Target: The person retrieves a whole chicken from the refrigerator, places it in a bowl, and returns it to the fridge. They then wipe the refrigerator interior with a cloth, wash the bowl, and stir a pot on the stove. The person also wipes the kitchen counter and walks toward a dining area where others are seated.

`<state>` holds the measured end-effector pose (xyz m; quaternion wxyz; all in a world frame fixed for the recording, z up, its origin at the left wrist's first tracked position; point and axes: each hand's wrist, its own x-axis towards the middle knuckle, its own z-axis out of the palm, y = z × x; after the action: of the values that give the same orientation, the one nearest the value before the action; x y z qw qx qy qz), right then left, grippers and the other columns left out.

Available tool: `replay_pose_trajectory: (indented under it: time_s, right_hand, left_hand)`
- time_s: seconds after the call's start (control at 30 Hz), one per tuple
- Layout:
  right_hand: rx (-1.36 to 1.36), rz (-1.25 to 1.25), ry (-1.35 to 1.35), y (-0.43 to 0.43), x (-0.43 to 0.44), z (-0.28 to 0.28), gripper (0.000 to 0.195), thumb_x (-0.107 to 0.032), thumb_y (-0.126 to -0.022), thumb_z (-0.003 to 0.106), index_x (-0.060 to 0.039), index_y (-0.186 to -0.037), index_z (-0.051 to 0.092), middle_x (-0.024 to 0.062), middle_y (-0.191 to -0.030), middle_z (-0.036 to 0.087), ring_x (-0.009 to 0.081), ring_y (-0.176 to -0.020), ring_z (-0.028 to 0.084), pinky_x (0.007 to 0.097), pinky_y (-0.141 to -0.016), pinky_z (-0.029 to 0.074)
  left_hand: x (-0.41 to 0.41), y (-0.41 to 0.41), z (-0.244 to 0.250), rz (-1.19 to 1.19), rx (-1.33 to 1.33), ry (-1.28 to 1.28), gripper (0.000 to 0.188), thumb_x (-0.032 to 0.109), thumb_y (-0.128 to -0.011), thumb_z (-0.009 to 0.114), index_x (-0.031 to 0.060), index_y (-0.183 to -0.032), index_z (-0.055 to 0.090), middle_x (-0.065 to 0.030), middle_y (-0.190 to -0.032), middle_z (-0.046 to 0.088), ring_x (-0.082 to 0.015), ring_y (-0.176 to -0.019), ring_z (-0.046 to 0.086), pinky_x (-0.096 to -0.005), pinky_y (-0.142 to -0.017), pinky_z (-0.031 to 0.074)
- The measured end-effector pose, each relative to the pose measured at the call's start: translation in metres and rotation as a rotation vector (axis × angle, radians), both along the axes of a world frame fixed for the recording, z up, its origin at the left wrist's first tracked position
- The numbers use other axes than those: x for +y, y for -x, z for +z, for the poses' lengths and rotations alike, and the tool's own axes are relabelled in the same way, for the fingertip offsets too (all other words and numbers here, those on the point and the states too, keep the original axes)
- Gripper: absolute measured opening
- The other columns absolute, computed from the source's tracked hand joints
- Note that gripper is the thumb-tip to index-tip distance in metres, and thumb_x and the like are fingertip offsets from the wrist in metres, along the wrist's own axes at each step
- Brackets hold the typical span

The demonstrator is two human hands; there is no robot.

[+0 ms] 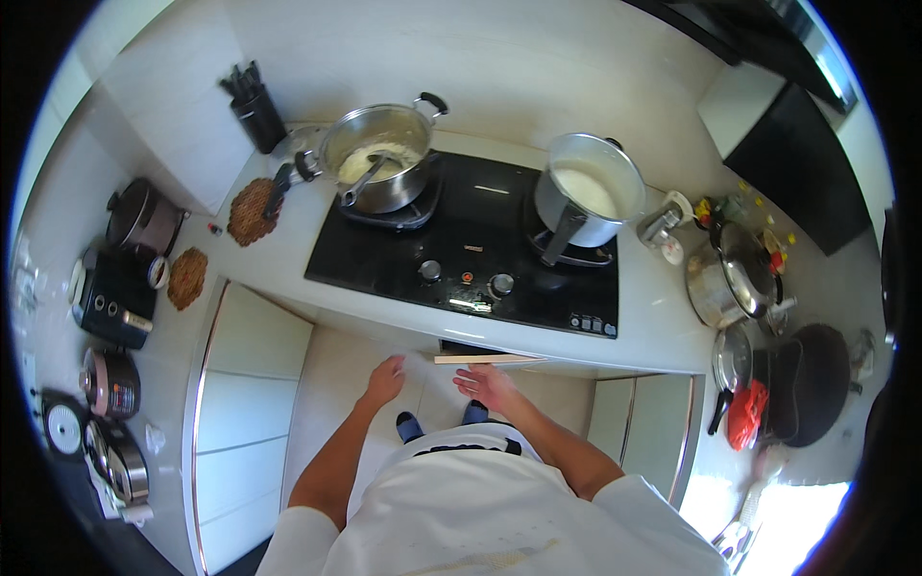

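A drawer below the counter stands partly pulled out, showing its pale wood-toned top edge (490, 358) and a dark gap (468, 348) behind it. Close by that edge is my right hand (486, 387), palm turned up and fingers spread; whether it touches the drawer is unclear. My left hand (387, 378) hovers to the left of the drawer with loosely bent, slightly blurred fingers and nothing visible in it. Above both hands is the black gas cooktop (389, 263). It carries a steel pot (392, 191) with a ladle (367, 176) in pale food, and a tall pot (594, 229) of whitish contents.
A knife block (258, 122) and woven mats (252, 212) sit to the left, beyond a cabinet (248, 389). Small appliances (115, 309) line the left counter. At right are a lidded stockpot (709, 288), a pan lid (732, 358) and a red bag (748, 416).
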<state>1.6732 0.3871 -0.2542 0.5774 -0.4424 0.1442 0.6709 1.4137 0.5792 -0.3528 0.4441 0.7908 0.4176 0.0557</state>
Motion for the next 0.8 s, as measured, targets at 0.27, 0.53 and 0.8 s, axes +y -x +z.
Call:
replay_pose_trajectory:
  time_s: [0.27, 0.53, 0.8]
  right_hand:
    - [-0.106, 0.156, -0.034, -0.005, 0.032, 0.007, 0.034, -0.024, -0.100, 0.074, -0.0059, -0.126, 0.061, 0.0187, -0.127, 0.067, 0.0327, -0.114, 0.071, 0.0408, -0.093, 0.059]
    - [-1.559, 0.452, -0.353, -0.043, 0.145, 0.085, 0.034, -0.017, -0.093, 0.075, -0.0035, -0.123, 0.068, 0.0195, -0.111, 0.071, 0.0353, -0.100, 0.073, 0.0424, -0.084, 0.060]
    - [-1.877, 0.620, -0.172, -0.065, 0.180, 0.093, 0.054, -0.021, -0.089, 0.081, -0.0006, -0.137, 0.065, 0.0266, -0.123, 0.062, 0.0459, -0.110, 0.069, 0.0495, -0.094, 0.059]
  left_hand:
    - [-0.023, 0.205, -0.031, 0.422, 0.262, 0.559, 0.043, 0.008, -0.087, 0.071, 0.0059, -0.130, 0.071, -0.0155, -0.086, 0.074, -0.0237, -0.070, 0.071, -0.0384, -0.066, 0.061]
    - [-0.011, 0.126, 0.053, 0.593, -0.282, 0.447, 0.037, 0.012, -0.104, 0.062, 0.0026, -0.139, 0.062, -0.0129, -0.116, 0.073, -0.0231, -0.100, 0.074, -0.0381, -0.084, 0.064]
    - [0.001, 0.057, 0.129, 0.538, -0.521, 0.538, 0.031, 0.011, -0.109, 0.058, 0.0021, -0.137, 0.065, -0.0133, -0.117, 0.073, -0.0252, -0.103, 0.076, -0.0385, -0.091, 0.063]
